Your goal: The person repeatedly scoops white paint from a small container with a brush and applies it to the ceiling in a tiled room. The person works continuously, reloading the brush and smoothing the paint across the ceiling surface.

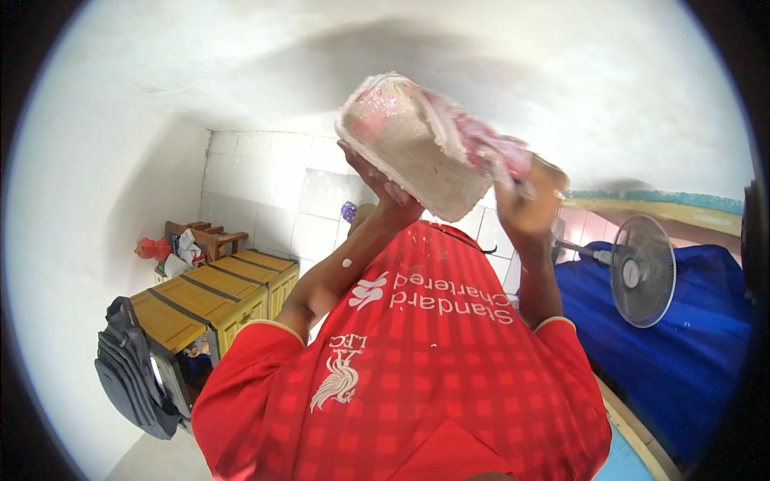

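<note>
Perhaps slippery: left hand (385, 192) holds the foamy item (407, 144).
Right hand (531, 196) blurs at its edge, grip I cannot tell; foam could make it slip.

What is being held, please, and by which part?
The left hand holds a pale slab by its lower-left edge; the right hand is too blurred to tell.

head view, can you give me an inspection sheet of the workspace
surface: pale tiled floor; no worktable seen
job's things: pale oblong object, pink patches, held up
clutter: black backpack beside yellow cabinet
hands: left hand holds the object; right hand, blurred, at its foamy pink side
cables: dark line near shirt hem, cannot tell if cable
surroundings: fan, blue cover
</note>
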The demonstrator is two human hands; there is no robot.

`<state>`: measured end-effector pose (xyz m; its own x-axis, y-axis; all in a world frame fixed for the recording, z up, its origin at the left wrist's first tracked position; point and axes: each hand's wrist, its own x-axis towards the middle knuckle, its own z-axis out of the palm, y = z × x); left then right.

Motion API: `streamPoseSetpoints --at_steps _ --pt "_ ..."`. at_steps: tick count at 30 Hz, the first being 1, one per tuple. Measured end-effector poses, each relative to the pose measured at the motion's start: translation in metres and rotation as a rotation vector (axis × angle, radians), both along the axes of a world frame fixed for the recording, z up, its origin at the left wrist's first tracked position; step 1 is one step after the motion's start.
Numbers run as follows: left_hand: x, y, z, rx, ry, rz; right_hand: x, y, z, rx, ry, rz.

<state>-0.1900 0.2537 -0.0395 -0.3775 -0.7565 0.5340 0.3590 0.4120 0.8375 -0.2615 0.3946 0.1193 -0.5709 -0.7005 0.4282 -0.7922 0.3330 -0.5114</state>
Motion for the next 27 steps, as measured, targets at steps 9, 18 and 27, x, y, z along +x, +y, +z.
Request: streamPoseSetpoints --at_steps 9,18,27 --pt "-0.006 0.001 -0.003 -0.061 -0.005 0.037 -0.001 0.011 -0.008 0.130 -0.104 -0.036" --pt "-0.008 0.005 -0.009 -0.142 -0.014 0.101 -0.001 0.011 0.010 -0.062 -0.319 -0.045" --pt "-0.009 0.011 -0.019 -0.281 -0.022 0.224 0.002 0.022 0.018 -0.044 -0.133 -0.041"
